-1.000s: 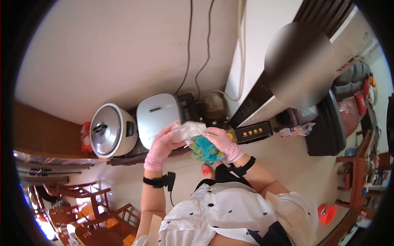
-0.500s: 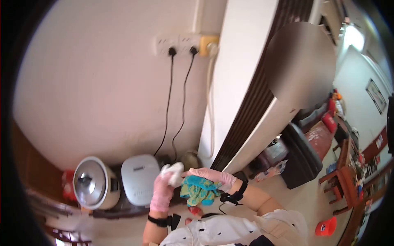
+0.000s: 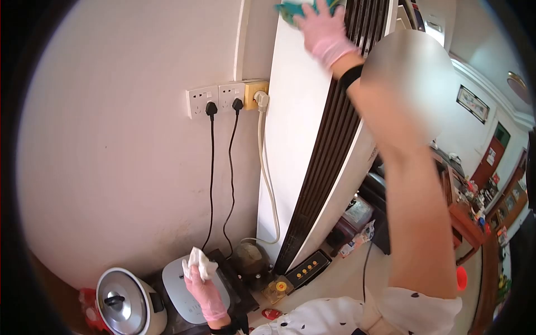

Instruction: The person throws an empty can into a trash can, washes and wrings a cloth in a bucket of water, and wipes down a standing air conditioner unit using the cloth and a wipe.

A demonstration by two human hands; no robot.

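Note:
My right hand [image 3: 324, 30], in a pink glove, is raised to the top of the view, its fingers spread over a teal cloth [image 3: 293, 11]. It presses the cloth against the white side of a tall floor-standing air conditioner [image 3: 296, 95] with a dark slatted grille. Low in the view, my gloved left hand [image 3: 202, 293] is closed around a crumpled white cloth [image 3: 199, 265]. That hand is above a grey-white flat-topped appliance [image 3: 178, 293], with the white cloth in front of the appliance's rear edge.
A rice cooker [image 3: 120, 301] with a metal lid stands at the lower left. Black plugs and cords hang from wall sockets [image 3: 202, 101]; a pale cord [image 3: 269, 173] runs beside the air conditioner. Wooden furniture [image 3: 466, 223] and a red bucket [image 3: 462, 278] are on the right.
My right hand has gone from waist height up to the air conditioner's upper side, taking the teal cloth along. My left hand, still holding the white cloth, is lower and further left.

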